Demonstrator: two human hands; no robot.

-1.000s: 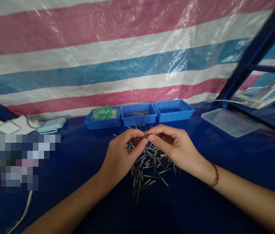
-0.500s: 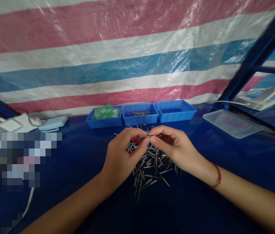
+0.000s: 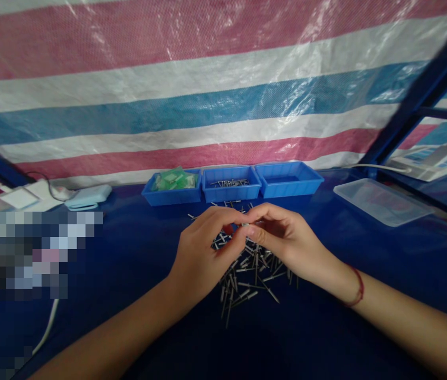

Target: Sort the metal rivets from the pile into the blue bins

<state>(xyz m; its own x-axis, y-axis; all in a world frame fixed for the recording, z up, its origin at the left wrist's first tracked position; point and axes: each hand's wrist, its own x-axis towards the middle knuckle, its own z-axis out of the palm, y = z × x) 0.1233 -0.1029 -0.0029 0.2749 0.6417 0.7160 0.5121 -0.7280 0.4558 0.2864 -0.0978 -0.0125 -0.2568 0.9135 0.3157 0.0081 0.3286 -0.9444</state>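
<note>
L hand (image 3: 203, 248) and R hand (image 3: 288, 240) are bare w/ slim fingers (image 3: 229, 215), and both forearms (image 3: 124, 319) are bare too, widening from the wrists to edge of view. R wrist (image 3: 342, 277) wears a thin dark-red bracelet (image 3: 361, 287), cord-like, w/ a small bump, poss. a knot; too small to tell. L wrist (image 3: 170, 282) is bare.

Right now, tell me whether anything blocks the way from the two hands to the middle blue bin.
Nothing visible blocks the left hand or right hand; only loose rivets lie low on the table just before the middle blue bin.
</note>
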